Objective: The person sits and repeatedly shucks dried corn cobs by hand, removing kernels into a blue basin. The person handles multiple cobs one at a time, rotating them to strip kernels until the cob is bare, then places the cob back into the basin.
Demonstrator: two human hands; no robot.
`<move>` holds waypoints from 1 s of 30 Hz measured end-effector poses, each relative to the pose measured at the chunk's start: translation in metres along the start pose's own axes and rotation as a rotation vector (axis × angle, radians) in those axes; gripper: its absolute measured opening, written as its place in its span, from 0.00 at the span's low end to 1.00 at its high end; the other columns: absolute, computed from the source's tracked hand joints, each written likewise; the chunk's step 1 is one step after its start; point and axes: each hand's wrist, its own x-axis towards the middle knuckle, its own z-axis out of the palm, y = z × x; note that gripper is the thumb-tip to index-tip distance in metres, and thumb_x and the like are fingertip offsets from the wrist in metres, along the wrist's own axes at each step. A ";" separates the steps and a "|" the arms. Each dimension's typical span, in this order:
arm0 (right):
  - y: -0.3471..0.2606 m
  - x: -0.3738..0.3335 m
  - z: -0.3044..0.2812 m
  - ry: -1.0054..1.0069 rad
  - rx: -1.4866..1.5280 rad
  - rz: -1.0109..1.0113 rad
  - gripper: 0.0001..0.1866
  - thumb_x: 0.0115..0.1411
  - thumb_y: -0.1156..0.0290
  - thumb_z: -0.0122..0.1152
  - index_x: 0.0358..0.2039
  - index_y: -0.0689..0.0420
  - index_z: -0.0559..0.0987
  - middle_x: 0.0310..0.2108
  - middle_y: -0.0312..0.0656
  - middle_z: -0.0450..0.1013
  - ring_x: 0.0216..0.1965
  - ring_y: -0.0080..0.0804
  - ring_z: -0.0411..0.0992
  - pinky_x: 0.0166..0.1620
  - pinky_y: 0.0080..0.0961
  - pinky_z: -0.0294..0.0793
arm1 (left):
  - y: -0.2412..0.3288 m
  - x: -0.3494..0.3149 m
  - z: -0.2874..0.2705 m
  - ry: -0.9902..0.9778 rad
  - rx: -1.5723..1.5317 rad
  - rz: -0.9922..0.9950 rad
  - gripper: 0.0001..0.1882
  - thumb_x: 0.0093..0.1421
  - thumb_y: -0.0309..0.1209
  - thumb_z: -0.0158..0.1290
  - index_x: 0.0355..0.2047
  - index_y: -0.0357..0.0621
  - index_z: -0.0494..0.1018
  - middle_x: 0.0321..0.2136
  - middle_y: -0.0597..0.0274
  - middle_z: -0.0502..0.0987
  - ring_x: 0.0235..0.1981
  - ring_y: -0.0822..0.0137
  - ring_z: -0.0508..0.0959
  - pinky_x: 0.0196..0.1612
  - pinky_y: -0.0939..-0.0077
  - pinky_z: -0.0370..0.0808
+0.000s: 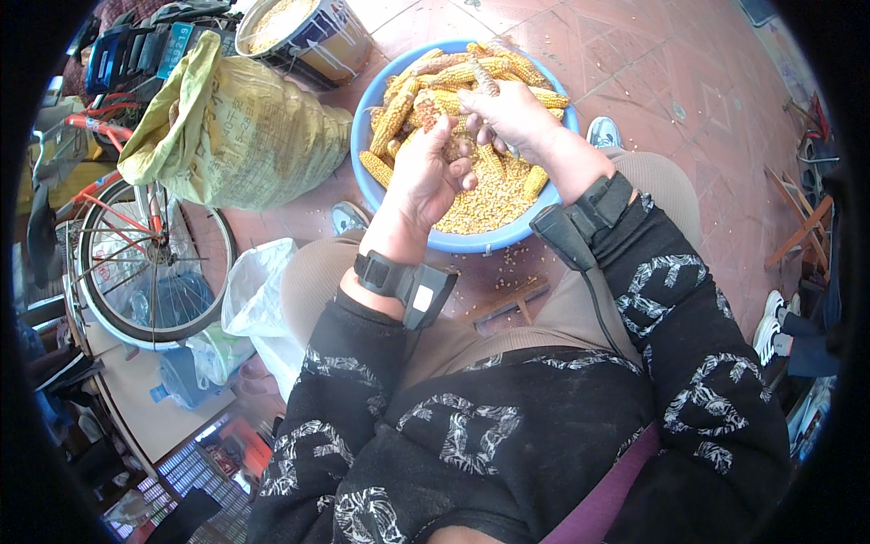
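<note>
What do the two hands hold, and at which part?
Both hands grip one corn cob over the blue basin: left hand around its lower part, right hand at its upper end.

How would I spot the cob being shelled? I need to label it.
Find the blue basin of corn on the red tile floor. Above its loose kernels, the left hand and right hand meet around one cob: the only one lifted and gripped.
</note>
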 end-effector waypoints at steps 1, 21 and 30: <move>0.000 0.001 0.001 0.013 0.008 0.017 0.16 0.59 0.56 0.56 0.35 0.58 0.74 0.25 0.35 0.71 0.20 0.18 0.69 0.16 0.14 0.61 | 0.000 0.000 -0.001 -0.011 0.018 -0.003 0.12 0.66 0.39 0.42 0.42 0.45 0.64 0.23 0.67 0.65 0.19 0.74 0.63 0.24 0.72 0.70; 0.000 -0.003 0.000 -0.094 0.063 -0.089 0.15 0.57 0.64 0.57 0.39 0.62 0.76 0.31 0.39 0.75 0.28 0.29 0.74 0.32 0.26 0.72 | -0.006 -0.005 0.006 0.108 0.170 0.054 0.16 0.66 0.43 0.42 0.34 0.42 0.66 0.19 0.65 0.65 0.11 0.77 0.59 0.13 0.81 0.62; 0.016 0.008 0.009 0.124 -0.248 -0.316 0.15 0.55 0.60 0.56 0.30 0.61 0.77 0.21 0.39 0.74 0.20 0.24 0.70 0.24 0.23 0.69 | -0.009 -0.001 0.002 0.149 0.407 0.072 0.18 0.65 0.45 0.43 0.34 0.41 0.68 0.16 0.69 0.65 0.13 0.78 0.62 0.16 0.82 0.60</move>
